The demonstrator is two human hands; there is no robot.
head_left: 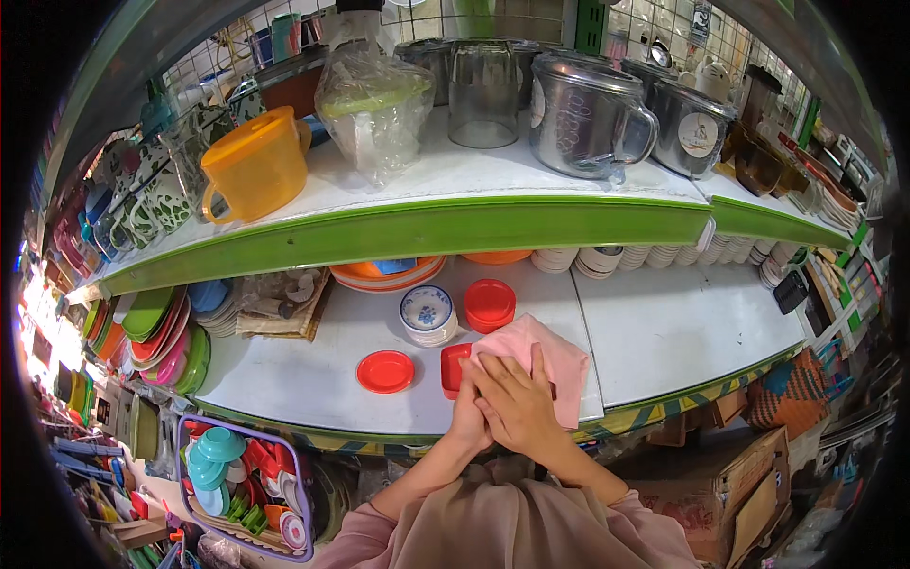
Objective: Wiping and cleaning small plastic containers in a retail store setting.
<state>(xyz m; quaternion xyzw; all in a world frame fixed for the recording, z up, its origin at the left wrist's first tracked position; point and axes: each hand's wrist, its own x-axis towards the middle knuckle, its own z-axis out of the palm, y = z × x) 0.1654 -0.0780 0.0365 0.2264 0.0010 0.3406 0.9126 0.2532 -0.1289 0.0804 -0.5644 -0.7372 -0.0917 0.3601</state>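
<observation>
My right hand (522, 409) presses on a folded pink cloth (561, 355) with its fingers spread over it. Close against it, my left hand (469, 419) is partly covered by the right one. Its fingertips lie at the edge of a small red square dish (453, 363); whether it grips the dish or something under the cloth is hidden. A dark red edge shows just right of my right hand. Behind the cloth is a stack of round red dishes (489, 302). Left of that stands a stack of white bowls with blue flower decoration (426, 313). A red oval dish (385, 372) lies farther left.
A green-edged upper shelf (426, 231) overhangs the white lower shelf (675, 320). It bears an orange lidded mug (256, 167) and metal lidded mugs (586, 117). Colourful plates (153, 327) are stacked at left. Below stand a purple-rimmed basket (307, 491) of plastic ware and a cardboard box (711, 491).
</observation>
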